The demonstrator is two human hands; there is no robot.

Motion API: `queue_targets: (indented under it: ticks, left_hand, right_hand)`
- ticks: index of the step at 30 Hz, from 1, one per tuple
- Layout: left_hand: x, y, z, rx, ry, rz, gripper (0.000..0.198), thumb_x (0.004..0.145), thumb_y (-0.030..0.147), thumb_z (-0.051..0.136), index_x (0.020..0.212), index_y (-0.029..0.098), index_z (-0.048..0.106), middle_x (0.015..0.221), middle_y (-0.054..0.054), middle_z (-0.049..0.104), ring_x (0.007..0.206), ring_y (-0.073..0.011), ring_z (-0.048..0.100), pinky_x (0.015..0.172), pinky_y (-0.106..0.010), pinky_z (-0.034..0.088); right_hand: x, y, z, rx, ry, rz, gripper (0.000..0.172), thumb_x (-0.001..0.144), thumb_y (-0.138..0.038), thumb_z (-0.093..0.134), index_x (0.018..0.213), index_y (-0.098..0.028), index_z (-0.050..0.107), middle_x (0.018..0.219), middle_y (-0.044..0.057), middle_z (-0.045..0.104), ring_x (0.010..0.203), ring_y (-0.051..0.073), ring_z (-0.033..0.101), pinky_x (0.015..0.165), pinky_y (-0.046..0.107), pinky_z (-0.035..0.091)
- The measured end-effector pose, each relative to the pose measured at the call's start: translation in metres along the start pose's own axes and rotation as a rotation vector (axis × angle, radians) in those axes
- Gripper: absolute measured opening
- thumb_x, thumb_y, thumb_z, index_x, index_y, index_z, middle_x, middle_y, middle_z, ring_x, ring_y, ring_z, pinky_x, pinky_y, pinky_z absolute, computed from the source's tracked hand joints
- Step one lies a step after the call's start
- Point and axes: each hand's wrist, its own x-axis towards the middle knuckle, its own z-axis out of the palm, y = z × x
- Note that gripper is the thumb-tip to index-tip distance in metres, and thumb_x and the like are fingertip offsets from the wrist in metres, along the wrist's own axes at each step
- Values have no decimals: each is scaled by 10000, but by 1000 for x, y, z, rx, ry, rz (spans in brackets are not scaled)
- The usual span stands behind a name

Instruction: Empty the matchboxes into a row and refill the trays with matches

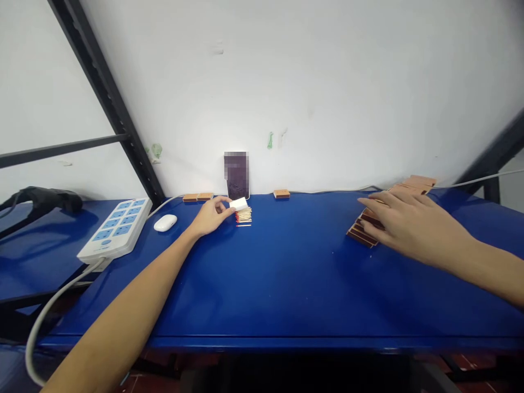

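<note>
My left hand (212, 216) reaches to the back of the blue table (266, 284) and pinches a small white matchbox tray (239, 204). Right beside it lies a small heap of red-tipped matches (244, 216). My right hand (403, 221) lies flat, fingers stretched out, on a row of brown matchboxes (364, 229) that runs back toward the wall at the right. The hand covers the middle of that row.
A white power strip (117, 229) with its grey cable and a white mouse-like object (165, 222) sit at the left. Loose brown matchboxes (197, 197) and another matchbox (281, 194) lie by the wall, beside a dark upright object (236, 174). A black frame post (110, 103) slants at left.
</note>
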Motion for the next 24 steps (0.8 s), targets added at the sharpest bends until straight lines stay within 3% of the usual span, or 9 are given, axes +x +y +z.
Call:
queue_targets:
  ticks: [3,8,13,16,20,24]
  left_hand:
    - [3,-6,-4,100,134,-86,347,860,452,590,1075,181,618,732,-11,625,714,-197,613,689,-302,461]
    - [1,-17,-11,281,256,-203,325,792,409,660,1029,191,622,763,-57,654,826,-284,641,731,-354,461]
    - [0,-19,-11,340,306,-250,335,778,378,655,1056,195,629,822,-98,683,914,-330,647,787,-394,476]
    - [1,-13,-11,325,335,-214,310,819,358,602,1071,181,635,835,-107,673,968,-336,631,826,-405,464]
    - [0,3,-10,249,297,-103,230,891,338,496,966,179,644,699,-43,609,791,-242,612,767,-338,442]
    - [-5,20,-5,162,260,-28,232,919,336,433,888,191,612,617,17,519,611,-159,511,626,-274,384]
  right_hand:
    - [-9,0,8,86,40,29,410,957,-384,370,1135,-159,664,1081,191,692,967,355,652,752,482,510]
    - [-13,-5,18,156,155,8,397,970,-359,360,1132,-191,681,1136,187,703,1057,366,637,833,509,501]
    - [-10,-11,2,115,226,2,395,1004,-333,372,1189,-145,666,1183,196,692,1081,363,623,843,517,508]
    - [-3,-27,-13,158,266,-14,391,1008,-349,401,1229,-147,653,1203,182,681,1071,349,610,872,510,497]
    - [14,-68,-29,595,233,-17,357,998,-383,435,1234,-225,652,1094,130,689,921,262,619,822,427,512]
    - [42,-113,-29,1066,73,63,258,972,-369,494,1136,-249,652,882,46,689,751,188,619,721,334,515]
